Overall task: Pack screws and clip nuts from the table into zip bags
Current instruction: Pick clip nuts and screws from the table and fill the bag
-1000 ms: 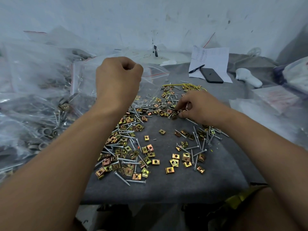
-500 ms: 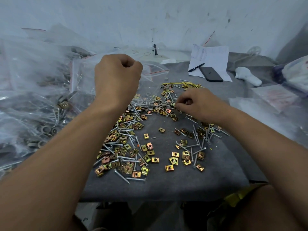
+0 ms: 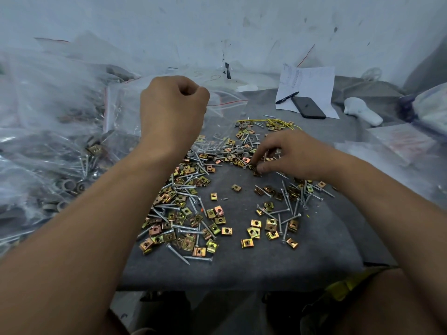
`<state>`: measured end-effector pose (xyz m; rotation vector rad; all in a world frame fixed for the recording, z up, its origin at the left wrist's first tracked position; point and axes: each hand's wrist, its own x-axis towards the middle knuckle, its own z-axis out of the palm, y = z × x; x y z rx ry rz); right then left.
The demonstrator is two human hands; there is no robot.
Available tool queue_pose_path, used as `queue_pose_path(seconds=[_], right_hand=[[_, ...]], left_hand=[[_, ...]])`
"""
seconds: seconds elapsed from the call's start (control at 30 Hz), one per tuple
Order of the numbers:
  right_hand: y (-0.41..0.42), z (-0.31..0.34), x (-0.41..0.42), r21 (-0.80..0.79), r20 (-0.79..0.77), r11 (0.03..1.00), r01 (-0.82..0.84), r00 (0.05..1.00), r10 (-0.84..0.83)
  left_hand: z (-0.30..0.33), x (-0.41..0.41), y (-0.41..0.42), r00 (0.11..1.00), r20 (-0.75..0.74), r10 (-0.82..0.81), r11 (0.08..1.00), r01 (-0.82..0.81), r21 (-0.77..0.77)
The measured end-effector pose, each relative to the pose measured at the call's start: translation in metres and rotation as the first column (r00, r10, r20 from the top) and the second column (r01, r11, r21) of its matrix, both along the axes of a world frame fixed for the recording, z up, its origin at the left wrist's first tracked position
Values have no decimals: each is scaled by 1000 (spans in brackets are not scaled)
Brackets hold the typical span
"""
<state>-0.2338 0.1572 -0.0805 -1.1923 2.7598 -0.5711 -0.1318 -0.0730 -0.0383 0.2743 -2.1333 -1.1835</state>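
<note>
Table before me: clip nuts and screws scattered across it. My left hand raised over zip bag, behind the scatter. My right hand on far parts. Filled bags left. Phone on paper, far right.

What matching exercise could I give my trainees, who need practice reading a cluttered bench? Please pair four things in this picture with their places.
Things:
1. black phone
2. pen
3. yellow wires
4. right hand

Places:
A. picking among the scattered parts
B. on the white paper, at its left edge
C. partly on the white paper, at its lower edge
D. far edge of the scattered parts

Pairs: 1-C, 2-B, 3-D, 4-A
</note>
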Motion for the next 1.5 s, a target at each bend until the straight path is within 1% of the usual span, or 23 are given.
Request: queue_pose_path(seconds=[0.13,0.33,0.5,0.6,0.77,1.1,1.27,1.5], right_hand=[[-3,3,4,54,3,999,-8,1000,8],[-9,2,8,42,-37,999,1,999,1],[-12,1,12,-29,51,999,31,998,-29],[-11,1,13,-23,88,1000,19,996,-17],[-8,4,12,-25,101,1000,-5,995,7],[-17,1,12,102,20,993,57,998,-59],[-20,2,13,139,34,987,79,996,-85],[-24,6,19,218,5,973,75,997,-79]], left_hand=[[0,0,0,1000,4,-1,1000,1,3],[0,1,-1,1000,-2,-6,1000,6,4],[-1,0,-1,1000,0,-10,1000,10,5],[-1,0,-1,1000,0,-8,1000,8,2],[-1,-1,-2,1000,5,-8,1000,8,4],[-2,-2,0,1000,0,-12,1000,12,-10],[-2,-1,1,1000,6,-9,1000,9,-7],[-2,0,0,1000,7,-16,1000,16,-1]])
